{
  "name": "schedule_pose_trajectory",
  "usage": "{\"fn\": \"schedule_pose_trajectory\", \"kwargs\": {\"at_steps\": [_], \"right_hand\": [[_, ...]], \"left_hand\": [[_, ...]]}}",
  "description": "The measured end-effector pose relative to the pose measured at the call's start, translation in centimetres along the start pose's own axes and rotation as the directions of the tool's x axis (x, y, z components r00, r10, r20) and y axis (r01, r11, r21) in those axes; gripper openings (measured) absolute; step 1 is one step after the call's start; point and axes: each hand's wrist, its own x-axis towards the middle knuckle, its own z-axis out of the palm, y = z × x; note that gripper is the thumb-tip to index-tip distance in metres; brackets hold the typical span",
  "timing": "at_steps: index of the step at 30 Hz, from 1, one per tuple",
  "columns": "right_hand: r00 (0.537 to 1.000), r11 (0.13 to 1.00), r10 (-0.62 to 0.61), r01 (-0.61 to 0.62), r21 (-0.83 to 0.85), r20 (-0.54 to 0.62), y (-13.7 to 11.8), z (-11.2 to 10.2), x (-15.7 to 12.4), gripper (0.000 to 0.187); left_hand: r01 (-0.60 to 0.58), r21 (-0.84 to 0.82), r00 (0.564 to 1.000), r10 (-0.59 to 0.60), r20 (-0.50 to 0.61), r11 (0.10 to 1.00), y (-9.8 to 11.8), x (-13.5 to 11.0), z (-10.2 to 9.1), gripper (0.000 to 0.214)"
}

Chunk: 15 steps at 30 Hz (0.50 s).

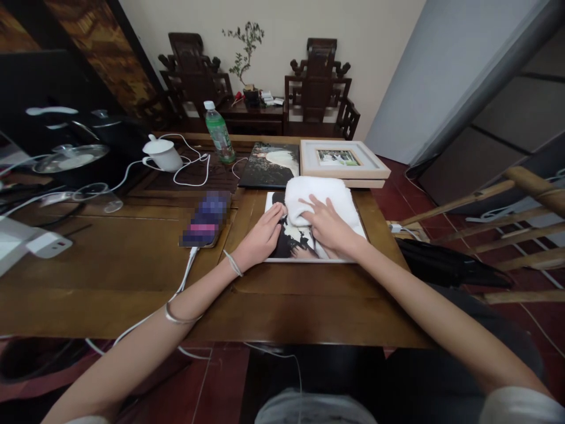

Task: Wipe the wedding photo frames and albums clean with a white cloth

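Observation:
A photo panel with a dark and white picture lies flat on the wooden table in front of me. My left hand rests on its left edge, fingers stretched out and close together. On top of the panel is a folded white towel, covering much of its upper and right part. My right hand holds the towel down against the picture, some fingers spread over the cloth and others partly hidden in its fold.
Behind the panel lie a dark photo board and a light wood picture frame. To the left are a charging phone, a green-labelled bottle, a white lidded cup, a glass-lidded pot and loose white cables.

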Motion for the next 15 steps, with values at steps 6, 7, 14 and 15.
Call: {"fn": "schedule_pose_trajectory", "kwargs": {"at_steps": [6, 7, 14, 15], "right_hand": [[0.995, 0.995, -0.08, 0.076, 0.062, 0.056, -4.1, -0.6, -6.7, 0.049], [0.992, 0.993, -0.094, 0.086, 0.087, 0.09, -4.8, -1.2, -7.9, 0.05], [0.962, 0.962, -0.123, 0.055, 0.268, 0.243, -5.0, -5.1, -11.3, 0.06], [0.963, 0.962, -0.115, 0.047, 0.268, 0.244, -4.4, -5.2, -10.8, 0.06]], "left_hand": [[-0.007, -0.011, 1.0, 0.007, 0.001, 1.0, 0.0, 0.0, 0.0, 0.051], [-0.004, -0.008, 1.0, 0.004, 0.003, 1.0, 0.0, 0.0, 0.0, 0.051], [-0.004, -0.001, 1.0, 0.004, -0.001, 1.0, 0.3, 0.0, 0.0, 0.05], [-0.009, -0.004, 1.0, 0.009, -0.003, 1.0, 0.3, 0.0, 0.0, 0.05]]}}
